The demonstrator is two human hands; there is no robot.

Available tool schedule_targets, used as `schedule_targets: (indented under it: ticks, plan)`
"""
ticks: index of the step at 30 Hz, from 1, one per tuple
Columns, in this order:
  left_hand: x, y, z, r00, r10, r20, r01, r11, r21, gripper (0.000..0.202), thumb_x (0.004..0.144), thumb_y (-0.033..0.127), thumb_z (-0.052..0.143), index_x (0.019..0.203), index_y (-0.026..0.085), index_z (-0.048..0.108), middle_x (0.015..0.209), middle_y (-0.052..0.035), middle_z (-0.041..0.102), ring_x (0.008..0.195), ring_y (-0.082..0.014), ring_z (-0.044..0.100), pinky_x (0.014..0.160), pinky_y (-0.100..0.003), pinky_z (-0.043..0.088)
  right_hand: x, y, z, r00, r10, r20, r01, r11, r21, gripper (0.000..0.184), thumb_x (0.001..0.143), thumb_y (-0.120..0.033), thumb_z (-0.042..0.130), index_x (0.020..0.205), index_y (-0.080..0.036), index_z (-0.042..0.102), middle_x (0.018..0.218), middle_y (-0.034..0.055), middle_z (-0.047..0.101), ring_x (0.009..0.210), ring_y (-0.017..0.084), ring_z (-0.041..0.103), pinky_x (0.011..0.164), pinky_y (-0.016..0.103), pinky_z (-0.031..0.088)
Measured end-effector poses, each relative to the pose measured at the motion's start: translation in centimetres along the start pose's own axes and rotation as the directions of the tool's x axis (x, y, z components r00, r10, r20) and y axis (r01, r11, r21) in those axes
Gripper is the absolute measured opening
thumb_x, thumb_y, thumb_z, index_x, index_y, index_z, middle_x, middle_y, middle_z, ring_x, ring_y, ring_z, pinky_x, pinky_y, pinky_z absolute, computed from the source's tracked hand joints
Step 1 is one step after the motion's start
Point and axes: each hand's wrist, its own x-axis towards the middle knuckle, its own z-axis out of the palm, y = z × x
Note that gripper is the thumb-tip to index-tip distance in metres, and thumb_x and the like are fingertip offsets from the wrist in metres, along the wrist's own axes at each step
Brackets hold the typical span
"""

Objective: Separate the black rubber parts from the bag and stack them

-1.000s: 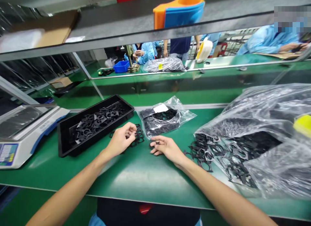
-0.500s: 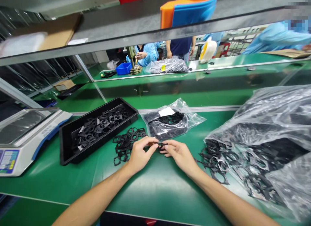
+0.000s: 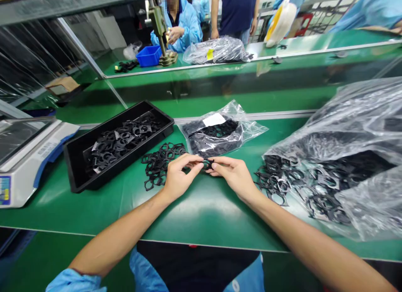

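Note:
Between my fingertips is a small black ring-shaped part (image 3: 207, 163), held just above the green bench. My left hand (image 3: 182, 172) pinches its left side between thumb and fingers. My right hand (image 3: 234, 175) grips its right side in the same way. Left of my hands lies a loose pile of black ring parts (image 3: 157, 168). Behind them rests a clear plastic bag (image 3: 216, 137) of black parts with a white label. To the right, more black ring parts (image 3: 276, 179) spill from the mouth of a large clear plastic bag (image 3: 361, 129).
A black tray (image 3: 75, 175) of similar ring parts stands at the left, beside a white and blue weighing scale (image 3: 37, 158). Across the divider are a blue bin (image 3: 148, 56), a green hand press (image 3: 160, 30) and a co-worker in a blue smock (image 3: 190, 28).
The camera has tilted downward, so my lap and sleeve now show and the upper shelf has mostly left view. Both hands still hold the ring part, which now shows more of its opening.

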Motion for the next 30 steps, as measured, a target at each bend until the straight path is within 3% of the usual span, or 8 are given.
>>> schedule_targets:
  ticks: [5, 11, 30]
  plan:
    - [0.25, -0.35, -0.02, 0.999, -0.030, -0.032, 0.030, 0.999, 0.017, 0.010, 0.086, 0.029, 0.069, 0.088, 0.021, 0.074, 0.083, -0.0033, 0.072, 0.074, -0.0140, 0.066, 0.065, -0.024, 0.054, -0.24, -0.07, 0.19, 0.998, 0.041, 0.052, -0.045, 0.997, 0.062, 0.033, 0.066, -0.035, 0.086, 0.092, -0.017, 0.079, 0.086, 0.0063, 0.079, 0.078, 0.021, 0.078, 0.073, 0.030, 0.061]
    - [0.29, -0.55, 0.35, 0.984, -0.173, -0.041, 0.166, 0.977, -0.133, 0.017, 0.082, 0.036, 0.073, 0.085, 0.019, 0.072, 0.080, -0.0029, 0.073, 0.070, -0.0140, 0.068, 0.062, -0.024, 0.053, -0.27, -0.20, 0.29, 0.999, 0.042, 0.033, -0.044, 0.996, 0.074, 0.035, 0.063, -0.035, 0.088, 0.091, -0.017, 0.078, 0.081, 0.0044, 0.077, 0.077, 0.021, 0.078, 0.069, 0.028, 0.061]
    - [0.21, -0.52, 0.23, 0.992, -0.115, -0.057, 0.114, 0.993, -0.023, 0.013, 0.084, 0.033, 0.072, 0.085, 0.020, 0.072, 0.078, -0.0020, 0.072, 0.067, -0.0124, 0.064, 0.061, -0.024, 0.051, -0.39, -0.20, 0.36, 0.998, 0.021, 0.061, -0.024, 0.999, 0.041, 0.031, 0.065, -0.028, 0.084, 0.093, -0.017, 0.077, 0.092, 0.0068, 0.077, 0.082, 0.022, 0.078, 0.077, 0.032, 0.060]
